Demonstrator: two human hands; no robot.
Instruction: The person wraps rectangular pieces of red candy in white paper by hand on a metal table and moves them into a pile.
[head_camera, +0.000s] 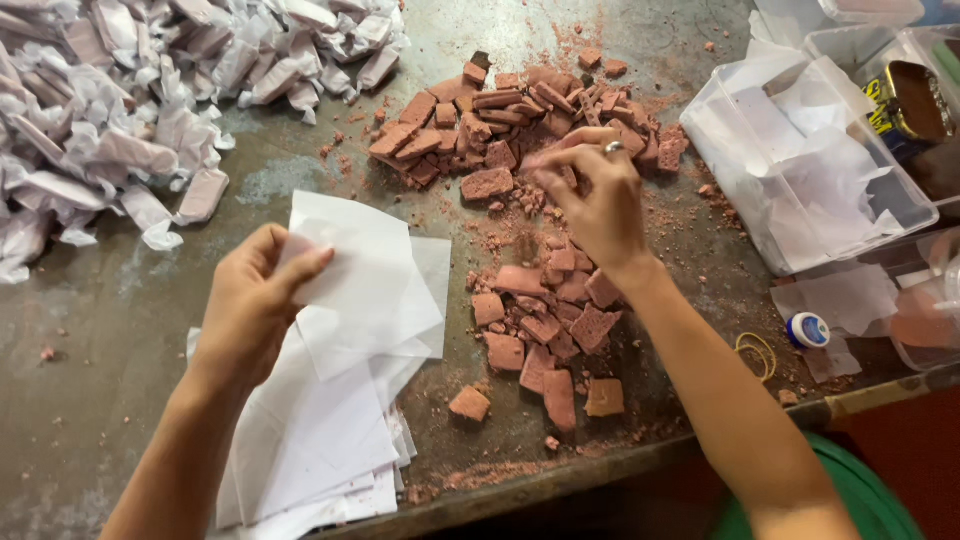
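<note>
The left hand (250, 300) pinches a white paper sheet (365, 285) between thumb and fingers above the paper stack (310, 450), while the right hand (595, 195) closes fingertips on a pinkish-brown block (560, 150) in the pile.

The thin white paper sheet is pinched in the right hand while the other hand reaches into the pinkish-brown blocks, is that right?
Not quite: the head view shows the left hand pinching the thin white paper sheet; the right hand reaches into the pinkish-brown blocks.

Soft, even daylight; faint shadows, slight motion blur, no glare.
</note>
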